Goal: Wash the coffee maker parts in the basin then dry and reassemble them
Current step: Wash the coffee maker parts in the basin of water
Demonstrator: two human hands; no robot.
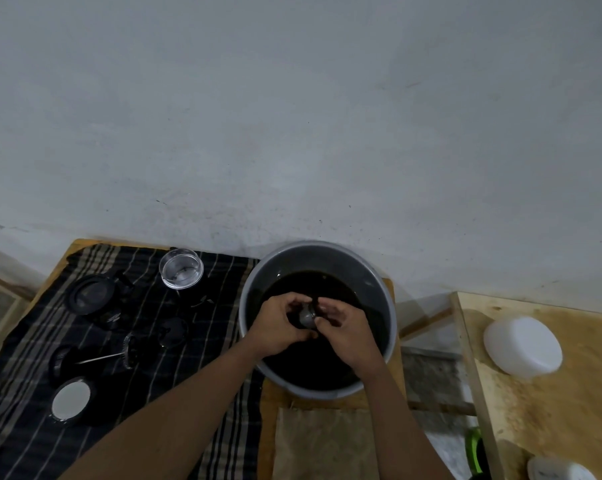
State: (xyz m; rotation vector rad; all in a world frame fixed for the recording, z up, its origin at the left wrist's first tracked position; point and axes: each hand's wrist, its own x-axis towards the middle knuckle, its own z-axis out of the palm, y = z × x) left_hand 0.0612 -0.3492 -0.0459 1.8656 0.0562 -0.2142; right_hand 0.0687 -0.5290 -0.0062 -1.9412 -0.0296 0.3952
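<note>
Both hands meet over the basin (251, 308): left hand (278, 327) and right hand (344, 330) pinch a small metal part (307, 318) between them.

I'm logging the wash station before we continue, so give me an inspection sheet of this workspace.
Surface: wooden table, with a dark striped cloth over its left part.
Job's things: grey round basin of dark water; small shiny metal part held over it; clear glass beaker, black round lid and metal-rod plunger on the cloth.
Clutter: white plastic bowl on the wooden board to the right.
Hands: left hand and right hand both grip the metal part with curled fingers.
Cables: nothing seen.
Surroundings: grey plaster wall behind.
</note>
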